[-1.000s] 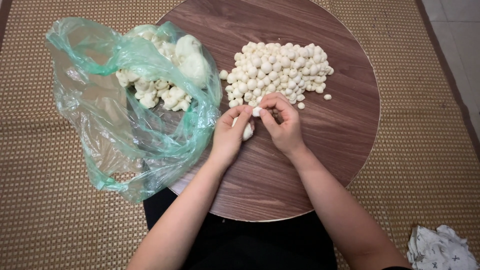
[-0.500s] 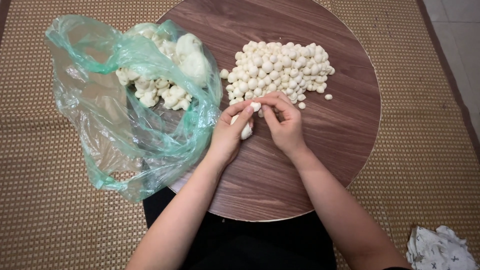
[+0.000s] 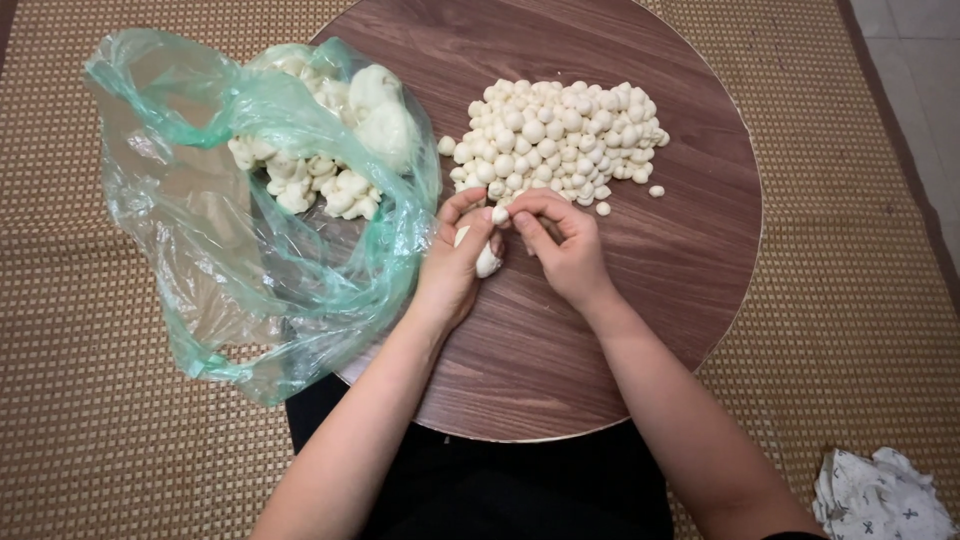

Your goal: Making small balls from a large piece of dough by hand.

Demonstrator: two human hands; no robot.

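**A:** What has changed over the last second?

**B:** Very little. Both hands stay at the near edge of the heap of small white balls (image 3: 556, 138) on the round wooden table (image 3: 640, 300). A second ago the small white piece (image 3: 499, 214) sat between the fingertips slightly lower; now it is raised just under the heap's edge. The green plastic bag (image 3: 230, 260) and the pale lumps (image 3: 330, 170) in it lie as before.

**A:** How does the left hand sit?

**B:** The left hand (image 3: 455, 265) comes in from below, its forearm angled up and to the right, its fingers curled around a white lump of dough (image 3: 486, 262) that pokes out on the inner side. Thumb and forefinger reach up to the small piece.

**A:** And the right?

**B:** The right hand (image 3: 565, 250) faces it, knuckles up, wrist bent inward, fingers bunched together. Its thumb and forefinger pinch the same small piece from the other side, so the two hands meet at that point.

**A:** Where is the piece relative to the heap?

**B:** Just beside its near edge, above the tabletop, close to a few stray balls.

**A:** Anything else in view?

**B:** A woven mat (image 3: 100, 440) under the table, and a crumpled patterned cloth (image 3: 880, 500) at the lower right.
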